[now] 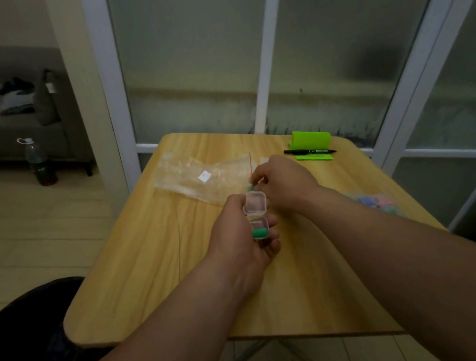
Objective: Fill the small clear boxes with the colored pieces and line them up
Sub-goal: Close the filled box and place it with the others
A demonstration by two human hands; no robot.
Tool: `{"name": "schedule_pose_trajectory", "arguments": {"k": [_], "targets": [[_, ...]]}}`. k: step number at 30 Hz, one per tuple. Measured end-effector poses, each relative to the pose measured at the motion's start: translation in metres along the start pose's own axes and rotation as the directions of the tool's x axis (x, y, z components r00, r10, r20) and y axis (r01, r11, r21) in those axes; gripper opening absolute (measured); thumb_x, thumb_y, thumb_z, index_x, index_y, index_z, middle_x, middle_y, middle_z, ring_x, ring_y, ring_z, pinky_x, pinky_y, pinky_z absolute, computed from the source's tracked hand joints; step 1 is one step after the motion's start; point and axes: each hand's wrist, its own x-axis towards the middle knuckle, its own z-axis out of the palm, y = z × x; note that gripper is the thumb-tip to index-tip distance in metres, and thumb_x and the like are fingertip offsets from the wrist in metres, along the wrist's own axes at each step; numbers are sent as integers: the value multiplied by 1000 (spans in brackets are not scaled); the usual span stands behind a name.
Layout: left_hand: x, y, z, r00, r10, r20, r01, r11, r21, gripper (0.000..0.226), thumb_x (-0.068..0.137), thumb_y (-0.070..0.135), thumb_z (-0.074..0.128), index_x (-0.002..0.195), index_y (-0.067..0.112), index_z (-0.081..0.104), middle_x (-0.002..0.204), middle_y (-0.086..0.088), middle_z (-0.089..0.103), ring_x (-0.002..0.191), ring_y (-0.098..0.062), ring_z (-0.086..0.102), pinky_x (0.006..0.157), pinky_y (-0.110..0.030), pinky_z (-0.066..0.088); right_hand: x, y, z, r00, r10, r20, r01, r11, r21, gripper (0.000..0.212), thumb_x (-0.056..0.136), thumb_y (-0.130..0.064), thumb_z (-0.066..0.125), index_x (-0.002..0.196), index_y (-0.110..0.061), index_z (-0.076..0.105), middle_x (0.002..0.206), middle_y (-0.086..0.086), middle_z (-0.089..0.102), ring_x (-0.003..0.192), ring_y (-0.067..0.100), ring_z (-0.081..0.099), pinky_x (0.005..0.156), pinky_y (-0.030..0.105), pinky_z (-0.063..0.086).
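My left hand point(239, 236) holds a small clear box point(259, 229) above the wooden table point(157, 271). The box's hinged lid point(255, 203) stands open, and a green piece point(260, 233) lies inside the base. Just beyond the lid, my right hand point(284, 185) pinches another small green piece point(251, 188) between its fingertips. A clear plastic bag point(198, 175) of empty clear boxes lies on the table behind the hands. More colored pieces point(372, 202), blue, pink and green, lie at the table's right edge, partly hidden by my right forearm.
A green sticky-note pad point(311, 140) with a black marker point(310, 151) across it sits at the far right corner. Frosted glass doors stand close behind the table. A dark bag point(23, 348) lies on the floor at the left; a bottle point(39, 162) stands by a sofa.
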Motion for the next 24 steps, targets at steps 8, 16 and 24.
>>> {"name": "schedule_pose_trajectory", "arguments": {"k": [8,16,24], "targets": [[-1,-1,1,1000,7,6,-7,1000,2,32,98,36,47,114,16,67,67,-4,56,52,-14,47,50,-26,41,3,-1,1,1000,11,-21,-11,1000,-10,12,93,-25,70,103,-25,76,112,3,61,101,25,63,77,35,49],[-1,1,0,1000,2,-13,-2,1000,13,40,103,41,42,113,11,68,71,-5,58,55,-14,48,54,-27,42,-39,8,-29,983,94,-161,-60,977,203,4,97,-23,71,99,-26,70,104,-5,66,94,15,61,82,39,52],[-6,-4,8,1000,-18,-6,19,999,39,35,100,39,45,108,13,67,69,-5,59,53,-15,49,50,-25,44,-115,4,-60,960,204,-193,-103,895,434,10,101,-24,71,110,-27,71,98,-20,66,93,-3,61,77,20,47]]}}
